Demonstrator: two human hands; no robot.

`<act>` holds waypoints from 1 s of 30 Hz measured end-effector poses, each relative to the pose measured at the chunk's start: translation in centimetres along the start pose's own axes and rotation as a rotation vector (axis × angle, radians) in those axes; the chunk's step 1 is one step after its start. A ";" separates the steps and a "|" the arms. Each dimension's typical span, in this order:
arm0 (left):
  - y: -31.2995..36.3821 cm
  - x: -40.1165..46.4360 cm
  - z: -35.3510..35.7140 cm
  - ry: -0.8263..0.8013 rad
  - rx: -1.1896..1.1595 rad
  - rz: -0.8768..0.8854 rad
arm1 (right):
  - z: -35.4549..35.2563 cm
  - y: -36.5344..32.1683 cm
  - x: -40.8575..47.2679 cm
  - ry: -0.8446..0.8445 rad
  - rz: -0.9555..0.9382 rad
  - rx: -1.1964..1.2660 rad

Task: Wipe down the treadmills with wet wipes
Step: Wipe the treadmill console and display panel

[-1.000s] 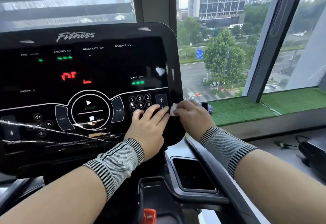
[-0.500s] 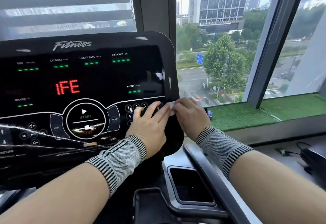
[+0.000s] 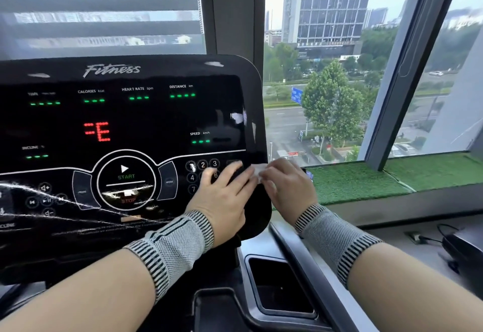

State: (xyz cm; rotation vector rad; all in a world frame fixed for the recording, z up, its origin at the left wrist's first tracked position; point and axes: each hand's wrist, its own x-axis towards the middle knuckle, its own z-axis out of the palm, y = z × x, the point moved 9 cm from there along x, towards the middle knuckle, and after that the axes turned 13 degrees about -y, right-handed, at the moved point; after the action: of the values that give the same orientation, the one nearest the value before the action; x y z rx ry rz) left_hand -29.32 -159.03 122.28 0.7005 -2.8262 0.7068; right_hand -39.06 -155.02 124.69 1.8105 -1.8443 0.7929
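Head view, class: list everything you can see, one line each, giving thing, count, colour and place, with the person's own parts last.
Console: one, black, left, lit green and red.
Wipe: one, white, at the console's right edge.
Tray: one, dark, below the console.
Blind: one, grey, top left.
Turf: green, on the sill, right.
Cable: one, black, on the ledge, far right.
Wristbands: two, grey striped.
Left hand: flat on the keypad.
Right hand: holds the wipe.
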 end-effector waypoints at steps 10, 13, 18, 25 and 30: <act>-0.4 0.9 -0.9 0.041 0.028 -0.015 | -0.2 0.8 1.3 -0.007 0.024 0.070; -0.6 0.8 -0.9 0.063 0.043 -0.019 | -0.4 0.4 1.7 -0.005 -0.001 0.056; -1.8 2.2 -2.2 0.072 0.001 -0.075 | -1.2 0.9 3.9 0.016 0.028 0.036; -1.7 1.6 -1.6 0.090 0.017 -0.057 | -1.1 0.4 3.7 -0.024 -0.011 0.016; -1.9 2.0 -2.2 0.074 -0.005 -0.073 | -1.3 0.6 4.1 -0.008 0.006 0.011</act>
State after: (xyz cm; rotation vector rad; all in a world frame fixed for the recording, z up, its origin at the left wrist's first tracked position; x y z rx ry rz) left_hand -30.14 -160.33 125.46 0.7571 -2.7197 0.6990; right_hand -39.98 -157.16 128.32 1.8184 -1.8547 0.8007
